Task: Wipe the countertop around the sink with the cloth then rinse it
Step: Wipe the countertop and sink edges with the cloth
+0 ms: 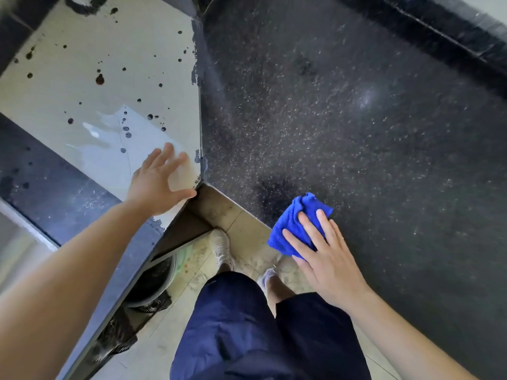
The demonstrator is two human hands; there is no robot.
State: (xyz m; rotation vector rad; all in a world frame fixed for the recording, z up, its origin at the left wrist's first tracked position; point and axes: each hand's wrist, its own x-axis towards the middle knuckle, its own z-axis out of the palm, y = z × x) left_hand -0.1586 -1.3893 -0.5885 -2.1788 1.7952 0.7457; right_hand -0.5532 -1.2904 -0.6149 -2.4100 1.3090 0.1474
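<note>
On the left, the left hand [156, 182] is resting flat with the fingers spread apart on a pale surface [90, 64], near its corner. It is holding nothing. This pale surface is carrying many dark spots [99, 79] and a wet patch [109, 130] just beyond the fingers. No sink is showing in this view, so I cannot tell where it lies.

In the middle, between the two surfaces, the floor [247, 242] is showing below, with the person's legs in dark blue shorts [247, 325] and pale shoes [222, 248].

On the right, the dark speckled table [356, 133] is filling most of the view. The blue cloth [293, 223] is lying bunched at the near edge of this table, and the right hand [326, 259] is pressing on it from above with open, flat fingers, not clamped around it. One corner of the cloth is reaching the table edge or passing a little over it.

The step in hand seems to be the wiping of the dark table. To do it well, I think the hand should be keeping the palm flat and the pressure even, spreading the cloth wider so it is covering more surface, and moving in overlapping strokes away from the edge, so that dirt is not falling on the floor. The spotted pale surface appears not yet wiped and will probably be needing firmer rubbing.
</note>
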